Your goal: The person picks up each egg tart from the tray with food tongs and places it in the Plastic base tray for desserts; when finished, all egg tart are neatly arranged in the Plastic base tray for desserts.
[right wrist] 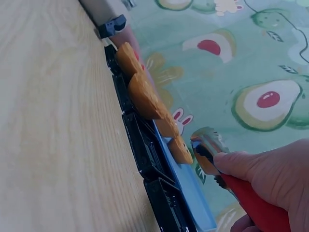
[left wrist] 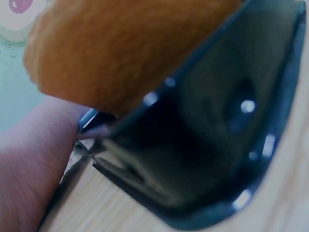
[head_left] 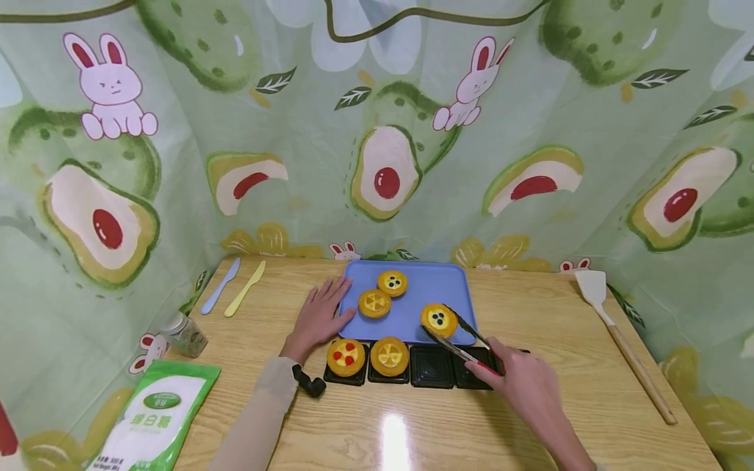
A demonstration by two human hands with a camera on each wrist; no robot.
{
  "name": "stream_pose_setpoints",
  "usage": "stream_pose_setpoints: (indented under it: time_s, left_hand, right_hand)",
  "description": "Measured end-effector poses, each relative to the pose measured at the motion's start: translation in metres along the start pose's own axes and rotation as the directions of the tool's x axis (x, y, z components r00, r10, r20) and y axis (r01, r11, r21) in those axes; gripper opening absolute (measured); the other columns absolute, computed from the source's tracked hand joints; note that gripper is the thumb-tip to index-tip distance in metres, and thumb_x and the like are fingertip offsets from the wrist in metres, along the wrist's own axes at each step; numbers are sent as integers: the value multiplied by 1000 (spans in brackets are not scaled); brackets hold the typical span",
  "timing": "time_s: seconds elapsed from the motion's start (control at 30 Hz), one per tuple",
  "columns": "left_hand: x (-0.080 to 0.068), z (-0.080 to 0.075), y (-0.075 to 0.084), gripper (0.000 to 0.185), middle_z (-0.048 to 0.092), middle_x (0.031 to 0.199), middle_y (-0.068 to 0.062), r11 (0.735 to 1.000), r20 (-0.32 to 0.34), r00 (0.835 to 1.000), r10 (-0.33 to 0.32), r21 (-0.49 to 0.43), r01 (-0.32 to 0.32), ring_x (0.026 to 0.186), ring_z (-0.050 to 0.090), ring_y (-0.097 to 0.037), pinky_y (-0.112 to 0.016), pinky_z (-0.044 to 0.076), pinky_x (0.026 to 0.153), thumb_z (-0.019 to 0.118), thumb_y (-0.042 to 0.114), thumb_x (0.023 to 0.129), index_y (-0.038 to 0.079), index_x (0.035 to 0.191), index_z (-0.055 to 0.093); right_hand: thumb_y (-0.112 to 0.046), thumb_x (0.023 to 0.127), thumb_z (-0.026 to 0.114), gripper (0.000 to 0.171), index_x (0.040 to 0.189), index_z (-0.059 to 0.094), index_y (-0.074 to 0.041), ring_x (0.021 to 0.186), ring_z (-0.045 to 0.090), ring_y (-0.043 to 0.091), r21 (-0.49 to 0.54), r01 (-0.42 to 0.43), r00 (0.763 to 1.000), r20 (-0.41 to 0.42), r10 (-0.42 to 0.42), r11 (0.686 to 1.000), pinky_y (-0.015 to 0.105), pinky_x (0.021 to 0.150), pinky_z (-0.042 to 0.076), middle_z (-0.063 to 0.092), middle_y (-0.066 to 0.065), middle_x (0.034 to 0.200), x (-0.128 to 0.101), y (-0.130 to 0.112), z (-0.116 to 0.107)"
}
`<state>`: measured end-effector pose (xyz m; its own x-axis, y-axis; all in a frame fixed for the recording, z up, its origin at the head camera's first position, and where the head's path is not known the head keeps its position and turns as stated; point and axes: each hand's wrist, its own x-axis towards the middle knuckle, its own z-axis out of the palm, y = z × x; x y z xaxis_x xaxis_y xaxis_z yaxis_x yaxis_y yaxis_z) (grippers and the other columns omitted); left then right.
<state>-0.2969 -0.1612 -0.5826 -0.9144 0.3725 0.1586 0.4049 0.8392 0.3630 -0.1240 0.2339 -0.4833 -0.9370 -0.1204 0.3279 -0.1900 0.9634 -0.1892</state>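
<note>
Red-handled tongs (head_left: 465, 343) gripped in right hand (head_left: 527, 386), clamping a tart (head_left: 438, 320) at tray's (head_left: 436, 282) front edge; left hand (head_left: 318, 317) spread flat against tray's left edge.

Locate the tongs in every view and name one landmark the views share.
Head: the tongs lie right of centre, held by the right hand around a blueberry tart.
Left wrist: not in it.
Right wrist: lower right, red handle in the hand.
Shared landmark: the black tray row.
</note>
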Motion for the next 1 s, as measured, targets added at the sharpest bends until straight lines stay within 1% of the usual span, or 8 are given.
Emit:
stream_pose_setpoints:
  time_s: [0.13, 0.23, 0.37, 0.47, 0.53, 0.63, 0.73, 1.0]
  left_hand:
    - [0, 1, 0, 78, 15, 175, 3, 1000, 7, 1000, 0, 11, 0, 161, 13, -31, -58, 10, 128, 42, 64, 104, 26, 169, 21]
    - [0, 0, 0, 77, 15, 175, 2, 1000, 8, 1000, 2, 7, -2, 161, 13, -31, -58, 10, 128, 41, 64, 104, 25, 169, 21]
    - [0, -2, 1, 77, 15, 175, 2, 1000, 8, 1000, -2, -3, 2, 161, 13, -32, -58, 10, 128, 42, 62, 105, 24, 168, 23]
    - [-1, -2, 2, 77, 16, 174, 2, 1000, 4, 1000, -3, -5, 3, 161, 14, -32, -59, 10, 128, 44, 61, 105, 23, 168, 24]
    - [-1, -3, 2, 77, 17, 174, 1, 1000, -2, 1000, -2, -8, 2, 161, 15, -33, -59, 10, 127, 45, 60, 104, 22, 168, 25]
    - [0, -3, 2, 76, 19, 174, 0, 1000, -11, 1000, 0, -11, -1, 161, 16, -33, -59, 11, 127, 46, 60, 104, 22, 168, 26]
    - [0, -3, 1, 77, 19, 174, 0, 1000, -14, 1000, 0, -7, 0, 161, 16, -33, -59, 11, 127, 45, 60, 104, 22, 168, 26]
    - [-1, -3, 4, 76, 19, 174, 0, 1000, -6, 1000, -2, -22, 2, 161, 15, -33, -59, 10, 127, 46, 59, 105, 22, 168, 26]
  right_hand:
    - [-57, 82, 83, 43, 98, 69, -20, 47, 27, 10, -1, -34, 999, 31, 34, 999, 28, 43, 18, 31, -10, 56, -11, -1, -6]
    - [-58, 82, 82, 44, 98, 68, -20, 48, 29, 11, -3, -56, 996, 76, 56, 998, 28, 44, 19, 34, -9, 57, -19, -3, -10]
    - [-59, 83, 82, 44, 98, 66, -21, 48, 31, 12, -10, -93, 983, 160, 94, 996, 29, 43, 21, 37, -8, 57, -28, -5, -14]
    - [-61, 83, 80, 48, 107, 71, -21, 49, 33, 13, -17, -121, 971, 208, 122, 992, 28, 44, 23, 39, -7, 58, -35, -8, -16]
    - [-63, 82, 79, 54, 114, 74, -20, 49, 33, 13, -19, -136, 963, 231, 137, 990, 28, 45, 23, 39, -7, 58, -39, -11, -16]
    - [-66, 82, 78, 67, 125, 76, -15, 50, 31, 12, -21, -147, 958, 246, 147, 989, 28, 45, 22, 35, -7, 57, -45, -14, -15]
    - [-68, 81, 78, 72, 127, 76, -13, 51, 31, 11, -26, -143, 958, 248, 145, 989, 28, 45, 22, 32, -7, 57, -47, -16, -10]
    - [-63, 80, 82, 67, 125, 77, -13, 51, 34, 11, -32, -147, 958, 242, 151, 989, 28, 46, 21, 32, -8, 57, -46, -18, -3]
